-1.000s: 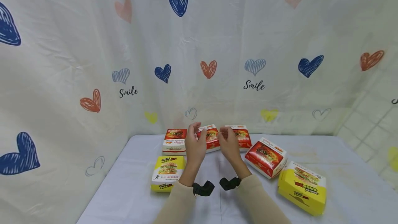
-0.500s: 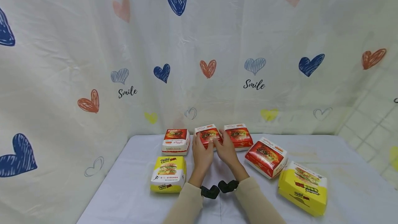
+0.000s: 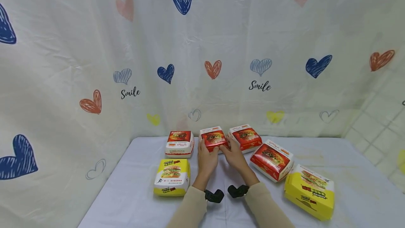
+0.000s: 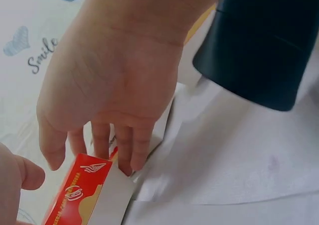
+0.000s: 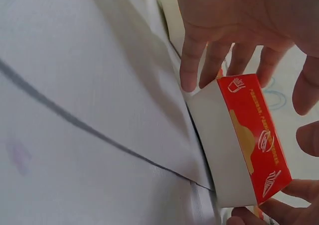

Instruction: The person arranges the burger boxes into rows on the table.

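In the head view, a red and white burger box [image 3: 213, 140] sits at the back of the table between my hands. My left hand [image 3: 207, 163] lies along its left side, fingers fairly straight and thumb near the front edge. From the right, my right hand [image 3: 236, 157] reaches around the other side, its fingers in the narrow space beside a second red burger box [image 3: 245, 138]. The left wrist view shows extended fingers [image 4: 141, 148] right at the box's side. In the right wrist view, the box's red front [image 5: 256, 135] appears with fingertips at both ends.
Another red burger box [image 3: 179, 144] stands at the back left, behind a yellow burger box [image 3: 172, 177]. On the right, an angled red box [image 3: 272, 160] adjoins a second yellow box [image 3: 309, 192]. A heart-print curtain [image 3: 234, 45] hangs behind the white-covered table [image 3: 126, 200].
My hands have come from in front of the back row to both sides of the middle red box. The red box to its right has turned and shifted slightly right.
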A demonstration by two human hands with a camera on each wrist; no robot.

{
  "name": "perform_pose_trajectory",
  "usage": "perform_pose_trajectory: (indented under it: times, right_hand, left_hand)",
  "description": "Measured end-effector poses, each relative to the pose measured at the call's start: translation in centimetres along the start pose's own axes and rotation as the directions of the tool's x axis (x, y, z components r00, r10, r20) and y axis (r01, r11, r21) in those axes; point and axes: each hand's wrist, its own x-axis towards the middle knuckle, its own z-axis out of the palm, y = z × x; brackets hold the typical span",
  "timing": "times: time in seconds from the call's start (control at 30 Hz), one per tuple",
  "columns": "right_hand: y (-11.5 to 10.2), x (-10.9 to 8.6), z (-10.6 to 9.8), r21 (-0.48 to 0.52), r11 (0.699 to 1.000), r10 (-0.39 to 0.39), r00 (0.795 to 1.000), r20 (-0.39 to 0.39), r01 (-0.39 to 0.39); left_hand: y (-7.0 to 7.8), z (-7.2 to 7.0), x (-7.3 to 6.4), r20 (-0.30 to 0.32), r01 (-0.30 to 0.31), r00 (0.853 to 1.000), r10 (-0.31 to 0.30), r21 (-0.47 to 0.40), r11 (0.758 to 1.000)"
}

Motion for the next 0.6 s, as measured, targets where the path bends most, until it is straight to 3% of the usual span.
perform_pose_trajectory:
  times: [0.23,0.6]
  right_hand:
    - [-0.08,0.01,-0.56,-0.037,0.999,0.01,0.997,-0.073,-0.013]
    - [-0.15,-0.27,-0.71,-0.097,0.995,-0.011,0.979,-0.202,-0.009]
  left_hand:
    - [-0.08,0.29,-0.06,0.028,-0.018,0.999,0.019,-0.027,0.999]
    - [-0.09,0.59,0.06,0.109,0.036,0.994,-0.029,-0.063,0.997]
